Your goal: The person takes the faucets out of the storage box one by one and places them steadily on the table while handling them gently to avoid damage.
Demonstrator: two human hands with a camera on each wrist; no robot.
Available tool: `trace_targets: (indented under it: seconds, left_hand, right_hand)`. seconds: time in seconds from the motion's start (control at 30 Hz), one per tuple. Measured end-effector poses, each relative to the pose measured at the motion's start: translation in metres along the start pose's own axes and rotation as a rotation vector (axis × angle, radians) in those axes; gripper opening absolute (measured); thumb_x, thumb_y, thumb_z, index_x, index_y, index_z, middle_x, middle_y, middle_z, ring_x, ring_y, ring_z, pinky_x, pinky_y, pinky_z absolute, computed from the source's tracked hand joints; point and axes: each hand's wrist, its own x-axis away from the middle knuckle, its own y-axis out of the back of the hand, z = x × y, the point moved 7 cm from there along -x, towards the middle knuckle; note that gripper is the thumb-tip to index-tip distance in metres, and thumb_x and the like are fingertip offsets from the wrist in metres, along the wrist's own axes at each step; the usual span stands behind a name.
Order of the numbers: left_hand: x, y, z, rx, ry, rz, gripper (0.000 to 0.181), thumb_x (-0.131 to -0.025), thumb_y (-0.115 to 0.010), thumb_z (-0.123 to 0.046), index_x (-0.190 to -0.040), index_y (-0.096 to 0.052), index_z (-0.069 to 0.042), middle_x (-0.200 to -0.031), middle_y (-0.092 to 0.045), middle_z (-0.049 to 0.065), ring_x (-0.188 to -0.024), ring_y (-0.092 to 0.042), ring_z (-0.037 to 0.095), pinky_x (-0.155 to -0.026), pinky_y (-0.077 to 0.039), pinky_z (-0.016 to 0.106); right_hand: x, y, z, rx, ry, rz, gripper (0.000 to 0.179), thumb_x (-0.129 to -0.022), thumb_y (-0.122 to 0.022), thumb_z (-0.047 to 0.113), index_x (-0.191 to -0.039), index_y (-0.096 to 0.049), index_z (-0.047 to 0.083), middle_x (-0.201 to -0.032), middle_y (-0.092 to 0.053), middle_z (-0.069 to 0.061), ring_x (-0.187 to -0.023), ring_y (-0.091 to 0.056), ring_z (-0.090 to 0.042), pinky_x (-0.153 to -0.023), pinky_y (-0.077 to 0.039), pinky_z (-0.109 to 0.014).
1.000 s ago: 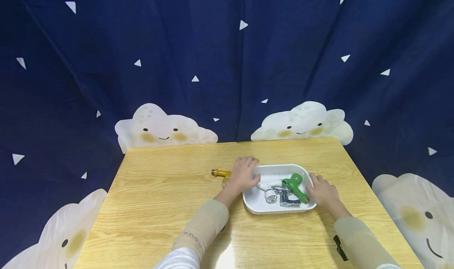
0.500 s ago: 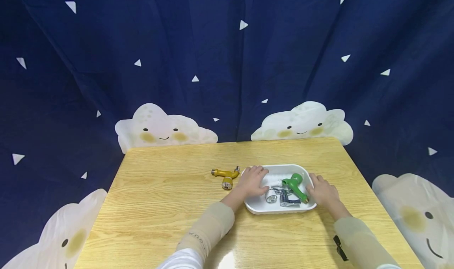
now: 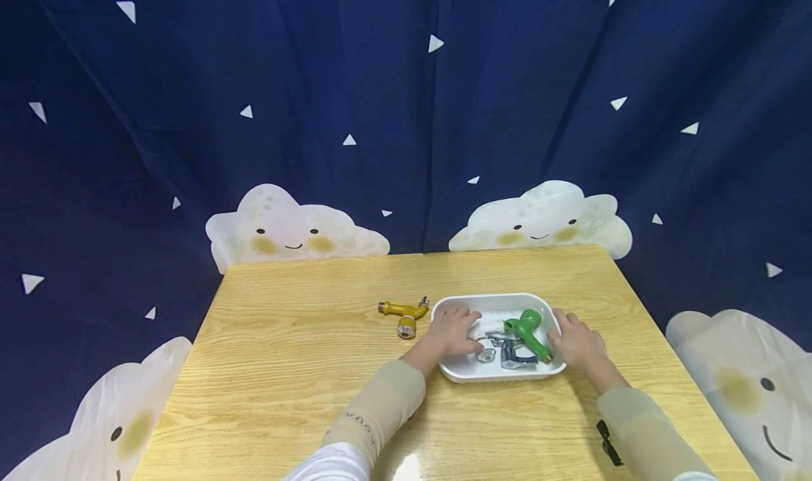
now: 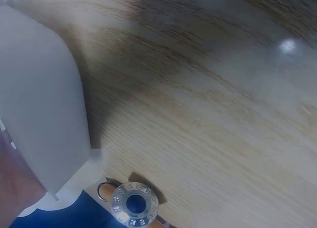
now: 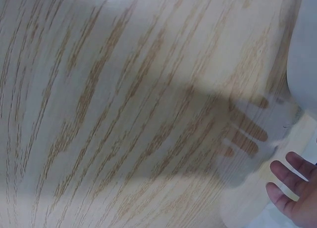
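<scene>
A white plastic basin stands on the table in the head view. My left hand is inside its left end, thumb and fingers spread beside the white-and-chrome tap head; its palm side is hidden. My right hand holds the basin's right rim with the thumb at the edge. Several of its fingers show loosely extended in the right wrist view. Also in the basin are a green tap and a chrome tap. The basin's side fills the left wrist view's left edge.
A yellow tap lies on the wooden table, just left of the basin. Behind the table hangs a dark blue curtain with clouds and triangles. A small black object is beside the right sleeve.
My left hand has moved from over the basin's left rim rightward and down into it, uncovering the yellow tap. My right hand has stayed at the right rim.
</scene>
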Motion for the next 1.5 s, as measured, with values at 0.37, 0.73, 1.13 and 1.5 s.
trace_targets:
  seconds: [0.37,0.73,1.13,1.5]
  left_hand:
    - [0.001,0.000,-0.005,0.060,0.023,0.081,0.082,-0.072,-0.060,-0.063,-0.141,-0.034,-0.026,-0.139,-0.040,0.002,-0.129,-0.036,0.022,-0.106,-0.025,0.046]
    - [0.000,-0.005,-0.012,-0.017,-0.014,0.078,0.081,-0.071,-0.061,-0.063,-0.138,-0.038,-0.024,-0.135,-0.045,-0.002,-0.123,-0.039,0.018,-0.102,-0.032,0.041]
    - [-0.003,-0.009,-0.014,-0.041,-0.007,0.061,0.081,-0.069,-0.064,-0.061,-0.137,-0.040,-0.024,-0.131,-0.047,-0.003,-0.121,-0.041,0.018,-0.100,-0.034,0.038]
    - [-0.005,-0.011,-0.016,0.013,0.004,0.042,0.079,-0.069,-0.067,-0.058,-0.135,-0.042,-0.022,-0.127,-0.048,-0.001,-0.119,-0.041,0.018,-0.100,-0.035,0.037]
  right_hand:
    - [0.000,0.000,0.000,0.004,0.001,0.000,0.054,-0.094,-0.031,0.033,-0.137,-0.026,0.001,-0.122,-0.040,-0.031,-0.106,-0.044,-0.050,-0.076,-0.040,-0.063]
    - [0.001,0.001,0.001,-0.009,0.004,-0.001,0.054,-0.093,-0.032,0.032,-0.137,-0.026,0.001,-0.121,-0.041,-0.031,-0.105,-0.045,-0.050,-0.076,-0.040,-0.063]
    - [0.001,0.001,-0.001,-0.012,0.011,-0.014,0.054,-0.094,-0.032,0.033,-0.137,-0.027,0.001,-0.121,-0.041,-0.031,-0.104,-0.046,-0.050,-0.075,-0.041,-0.063]
    - [0.001,0.001,-0.001,-0.009,0.015,-0.017,0.054,-0.094,-0.032,0.033,-0.137,-0.026,0.001,-0.121,-0.042,-0.031,-0.103,-0.047,-0.049,-0.074,-0.041,-0.063]
